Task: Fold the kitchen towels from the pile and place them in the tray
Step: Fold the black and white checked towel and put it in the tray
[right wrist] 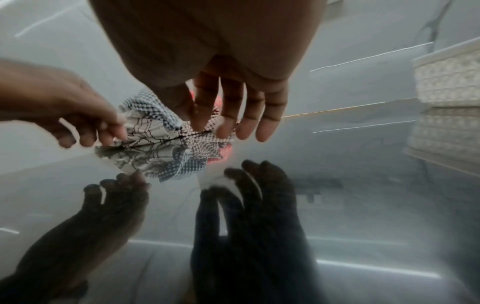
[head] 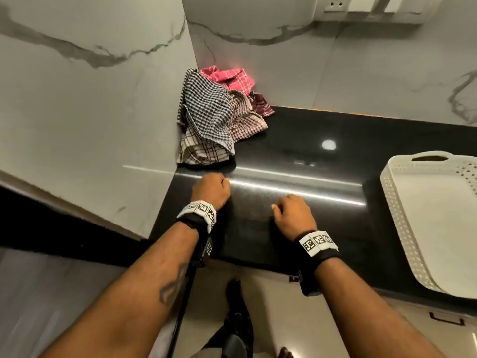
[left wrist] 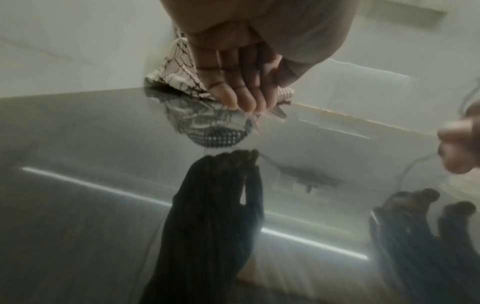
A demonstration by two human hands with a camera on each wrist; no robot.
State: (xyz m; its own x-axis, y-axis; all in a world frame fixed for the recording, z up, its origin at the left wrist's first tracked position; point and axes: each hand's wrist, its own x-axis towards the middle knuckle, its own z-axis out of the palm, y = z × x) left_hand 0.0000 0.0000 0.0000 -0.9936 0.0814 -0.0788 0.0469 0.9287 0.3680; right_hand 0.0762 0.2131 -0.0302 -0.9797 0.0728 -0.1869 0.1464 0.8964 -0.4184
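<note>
A crumpled pile of checked kitchen towels (head: 214, 117) lies in the back left corner of the black counter: a black-and-white one on top, with pink, maroon and brown ones behind and beside it. My left hand (head: 213, 187) hovers just in front of the pile with relaxed fingers (left wrist: 241, 82) pointing down, holding nothing. My right hand (head: 291, 213) hangs over the counter's middle, its fingers (right wrist: 233, 115) loosely spread and empty. The white perforated tray (head: 395, 218) stands at the right with nothing in it. The pile (right wrist: 148, 123) shows beyond both hands in the right wrist view.
The glossy black counter (head: 309, 130) mirrors the hands and the pile. Marble walls (head: 90, 112) close off the left and the back. The counter's front edge runs just below my wrists. A wall socket (head: 335, 5) sits high on the back wall.
</note>
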